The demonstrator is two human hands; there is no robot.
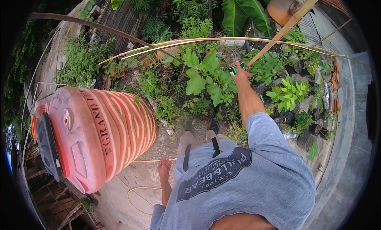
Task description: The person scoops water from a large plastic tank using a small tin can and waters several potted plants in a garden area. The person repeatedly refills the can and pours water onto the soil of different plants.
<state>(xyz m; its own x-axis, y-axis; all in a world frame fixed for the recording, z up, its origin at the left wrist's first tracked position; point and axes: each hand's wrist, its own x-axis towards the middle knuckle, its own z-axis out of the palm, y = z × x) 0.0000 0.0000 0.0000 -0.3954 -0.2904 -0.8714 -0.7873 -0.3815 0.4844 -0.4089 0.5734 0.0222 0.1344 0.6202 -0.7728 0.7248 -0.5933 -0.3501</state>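
Observation:
My right arm reaches forward over the plants. At its end, my right hand [241, 74] is closed around a small green-and-white can [231, 67] with a dark rim. Just left of the can grows a plant with broad, lobed green leaves [202, 73]. A wooden post [278, 34] slants up beside the hand. My left hand [164, 166] hangs low at my side over the concrete, its fingers loosely apart, with nothing in it.
A large ribbed orange water tank [123, 127] lies to the left. A yellowish hose [139, 188] curls on the ground behind it. Thin bent strips of wood [222, 39] arch across the bed. Several potted plants [287, 93] and black pots [307, 139] stand at right.

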